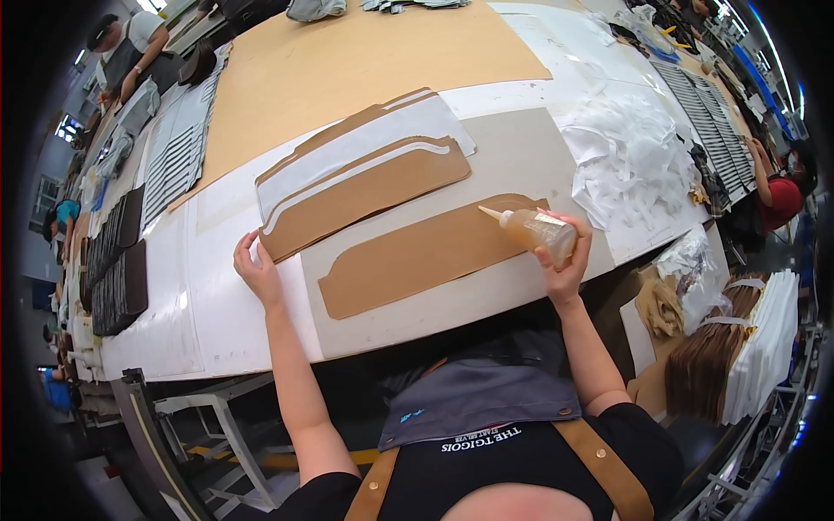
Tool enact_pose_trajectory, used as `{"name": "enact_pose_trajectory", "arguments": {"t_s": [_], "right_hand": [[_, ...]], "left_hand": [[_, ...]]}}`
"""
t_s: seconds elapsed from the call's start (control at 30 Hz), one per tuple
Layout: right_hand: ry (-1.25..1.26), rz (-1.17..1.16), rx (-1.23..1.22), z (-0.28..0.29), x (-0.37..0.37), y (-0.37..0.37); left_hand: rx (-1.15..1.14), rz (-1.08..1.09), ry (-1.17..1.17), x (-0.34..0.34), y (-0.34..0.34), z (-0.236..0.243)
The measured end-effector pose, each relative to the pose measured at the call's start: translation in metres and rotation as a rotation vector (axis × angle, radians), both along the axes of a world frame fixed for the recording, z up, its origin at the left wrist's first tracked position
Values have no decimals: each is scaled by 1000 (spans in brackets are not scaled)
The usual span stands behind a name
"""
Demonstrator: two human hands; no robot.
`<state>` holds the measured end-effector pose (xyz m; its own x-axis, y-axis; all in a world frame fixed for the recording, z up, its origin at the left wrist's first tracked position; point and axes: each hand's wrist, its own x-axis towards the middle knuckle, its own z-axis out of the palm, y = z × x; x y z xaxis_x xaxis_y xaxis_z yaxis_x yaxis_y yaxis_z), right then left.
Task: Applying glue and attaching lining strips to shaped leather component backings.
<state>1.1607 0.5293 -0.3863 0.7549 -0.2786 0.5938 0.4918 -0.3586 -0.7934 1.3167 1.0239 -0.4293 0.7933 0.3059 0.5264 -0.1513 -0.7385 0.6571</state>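
Note:
My right hand point(569, 260) is wrapped round a clear squeeze bottle point(532, 230) of amber liquid. The bottle is tilted, its pale pointed nozzle aimed left over a long brown panel point(417, 260) with a curved upper edge. Whether the tip touches the panel I cannot tell. My left hand point(258, 271) rests at the left end of another brown panel point(373, 195), fingers slightly bent, thumb and forefinger apart. Along that panel's upper edge runs a white strip point(356, 165). Behind it lie a white sheet point(365, 143) and more brown edging, overlapping.
A grey board point(530, 148) lies under the near panel. Large tan sheet point(347, 69) covers the far table. White scraps point(625, 156) are heaped right; dark pieces point(117, 269) are stacked left. Bundled brown and white strips point(738, 347) stand low at right. Other people work on both sides.

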Motion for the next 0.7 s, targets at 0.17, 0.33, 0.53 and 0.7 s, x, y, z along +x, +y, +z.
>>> {"name": "enact_pose_trajectory", "arguments": {"t_s": [0.17,0.33,0.53,0.7], "right_hand": [[0,57,-14,1,6,18],[-14,106,-5,-1,13,39],[-35,179,-26,1,22,64],[-51,230,-75,1,28,83]], "left_hand": [[3,1,-7,1,2,-1],[9,-6,-6,0,1,0],[4,-4,-19,0,-2,1],[-1,8,-30,-2,-2,5]]}}
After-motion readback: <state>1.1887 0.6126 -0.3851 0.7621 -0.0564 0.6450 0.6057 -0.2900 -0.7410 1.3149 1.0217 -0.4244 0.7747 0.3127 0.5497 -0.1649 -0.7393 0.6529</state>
